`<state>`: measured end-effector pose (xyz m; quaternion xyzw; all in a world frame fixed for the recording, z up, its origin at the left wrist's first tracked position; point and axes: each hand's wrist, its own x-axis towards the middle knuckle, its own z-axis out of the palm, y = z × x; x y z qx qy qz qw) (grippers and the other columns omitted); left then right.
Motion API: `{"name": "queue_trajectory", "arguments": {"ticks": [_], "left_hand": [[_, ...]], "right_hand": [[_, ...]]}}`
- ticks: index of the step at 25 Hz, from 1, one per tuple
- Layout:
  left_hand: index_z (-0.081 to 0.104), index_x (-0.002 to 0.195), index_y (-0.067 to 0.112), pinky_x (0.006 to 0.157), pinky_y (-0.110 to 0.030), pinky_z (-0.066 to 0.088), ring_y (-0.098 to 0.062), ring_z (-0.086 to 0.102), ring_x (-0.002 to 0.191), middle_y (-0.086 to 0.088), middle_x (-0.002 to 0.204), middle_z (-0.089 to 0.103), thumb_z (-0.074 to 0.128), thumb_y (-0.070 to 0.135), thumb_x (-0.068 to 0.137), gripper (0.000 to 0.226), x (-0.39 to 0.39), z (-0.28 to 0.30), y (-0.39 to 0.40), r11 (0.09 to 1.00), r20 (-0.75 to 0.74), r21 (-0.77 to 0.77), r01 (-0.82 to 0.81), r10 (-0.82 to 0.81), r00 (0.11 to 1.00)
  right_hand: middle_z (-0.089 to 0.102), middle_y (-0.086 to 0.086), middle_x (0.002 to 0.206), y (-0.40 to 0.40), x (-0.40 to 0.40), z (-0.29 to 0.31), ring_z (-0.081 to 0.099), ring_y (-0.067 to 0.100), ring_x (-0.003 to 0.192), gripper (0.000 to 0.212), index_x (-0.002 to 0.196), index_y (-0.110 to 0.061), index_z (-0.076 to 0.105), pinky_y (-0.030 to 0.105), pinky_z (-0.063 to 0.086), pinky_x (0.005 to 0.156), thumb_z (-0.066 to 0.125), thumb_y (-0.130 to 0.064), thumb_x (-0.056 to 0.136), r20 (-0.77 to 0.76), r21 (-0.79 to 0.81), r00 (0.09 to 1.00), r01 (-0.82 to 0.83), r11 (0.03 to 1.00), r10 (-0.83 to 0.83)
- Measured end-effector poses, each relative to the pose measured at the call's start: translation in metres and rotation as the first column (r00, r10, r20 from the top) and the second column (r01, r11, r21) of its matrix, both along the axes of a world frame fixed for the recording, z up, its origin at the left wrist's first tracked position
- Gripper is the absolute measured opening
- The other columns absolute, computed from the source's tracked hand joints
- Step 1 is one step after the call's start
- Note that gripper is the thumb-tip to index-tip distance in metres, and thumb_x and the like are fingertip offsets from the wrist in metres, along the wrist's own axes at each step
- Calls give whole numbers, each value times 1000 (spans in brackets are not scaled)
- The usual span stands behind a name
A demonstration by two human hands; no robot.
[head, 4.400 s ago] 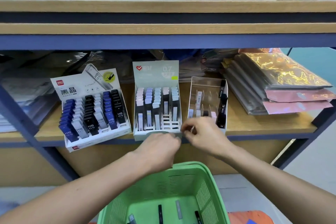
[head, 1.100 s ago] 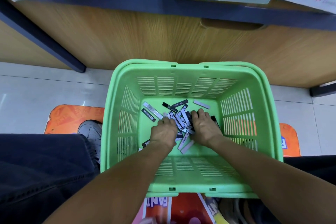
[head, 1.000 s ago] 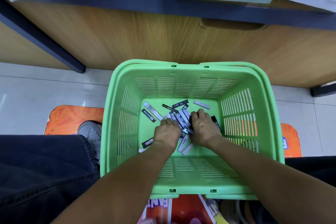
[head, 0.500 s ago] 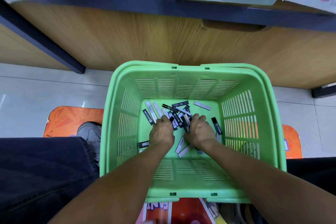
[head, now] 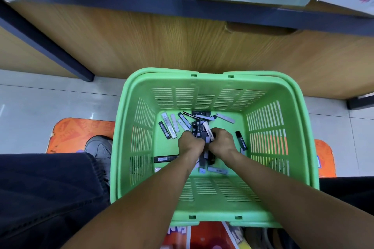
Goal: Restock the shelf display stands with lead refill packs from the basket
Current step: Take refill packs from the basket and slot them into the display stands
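Inside basket (head: 218, 95), both hands' fingers clutch lead refill packs (head: 202, 132); fingertips hidden.

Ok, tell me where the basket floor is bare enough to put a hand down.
Bare floor: the far right corner of the basket, behind the black pack, and the strip along the left wall, above the pack lying there. Crowded: the middle, where the left hand and right hand gather the pile of packs.

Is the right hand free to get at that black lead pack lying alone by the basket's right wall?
Probably yes: the black pack lies uncovered just beside the right hand, though that hand already grips a bundle of packs.
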<state>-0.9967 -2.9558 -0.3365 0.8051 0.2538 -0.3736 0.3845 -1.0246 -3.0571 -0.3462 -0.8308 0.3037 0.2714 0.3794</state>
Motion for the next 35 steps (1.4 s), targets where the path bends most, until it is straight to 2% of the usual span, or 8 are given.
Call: {"name": "queue_trajectory", "arguments": {"ticks": [7, 13, 16, 19, 22, 26, 31, 35], "left_hand": [[65, 104, 5, 76, -39, 62, -25, 72, 81, -11, 96, 73, 78, 56, 72, 61, -9, -10, -6, 935, -119, -190, -300, 281, 952], [53, 103, 12, 69, -27, 47, -19, 59, 76, -6, 96, 63, 71, 23, 89, 25, -5, -2, 7, 831, -106, -229, -506, 495, 862], [52, 89, 8, 53, -25, 48, -18, 59, 63, -10, 88, 64, 65, 17, 93, 17, 2, -1, 12, 818, -40, -204, -538, 542, 839], [56, 122, 0, 67, -38, 60, -27, 66, 71, -14, 99, 68, 66, 19, 92, 37, 10, -3, 18, 855, 39, -188, -483, 498, 866], [59, 117, -1, 57, -37, 59, -28, 63, 53, -10, 77, 66, 62, 21, 95, 31, 16, 0, 26, 912, 77, -160, -377, 393, 916], [65, 92, 9, 63, -31, 47, -29, 58, 70, -5, 79, 61, 59, 33, 94, 25, 21, 6, 38, 967, 215, 245, 69, -124, 969], [67, 100, 5, 63, -31, 43, -22, 51, 68, -11, 99, 62, 56, 20, 101, 18, 29, 4, 50, 827, 224, 519, 216, -375, 899], [67, 103, 0, 61, -32, 50, -24, 58, 71, -16, 104, 63, 55, 7, 99, 15, 38, -2, 45, 832, 186, 494, 252, -384, 904]], "right_hand": [[71, 10, 75, 6, -7, 14, 70, 21, 68, 29, 88, -5, 67, 33, 60, 69, 69, 21, 76, -121, 430, 968, 250, 868, -219], [73, 18, 115, 9, -9, 12, 70, 29, 109, 50, 118, 5, 67, 36, 54, 101, 59, 31, 76, -178, 688, 951, 305, 658, -254], [61, 24, 124, 8, -4, 14, 66, 29, 98, 55, 124, 5, 56, 39, 59, 92, 58, 33, 77, -177, 689, 910, 387, 613, -376], [60, 29, 121, -2, 5, 22, 71, 33, 100, 45, 116, 1, 54, 32, 60, 74, 53, 31, 82, -153, 687, 926, 351, 636, -346], [63, 18, 116, -11, 25, 26, 70, 32, 106, 44, 117, -4, 57, 27, 54, 67, 45, 24, 85, 66, 221, 995, -89, 971, 76], [50, 12, 139, -4, 41, 24, 52, 31, 125, 63, 140, -9, 48, 34, 44, 101, 48, 20, 84, 192, -190, 797, -542, 818, 573], [44, 16, 150, 0, 31, 11, 42, 32, 139, 74, 151, -3, 33, 35, 34, 114, 50, 18, 82, 113, -495, 673, -600, 629, 731], [36, 24, 153, 4, 26, -4, 33, 37, 143, 67, 154, 6, 22, 41, 30, 120, 47, 7, 92, -56, -542, 694, -625, 561, 718]]}}
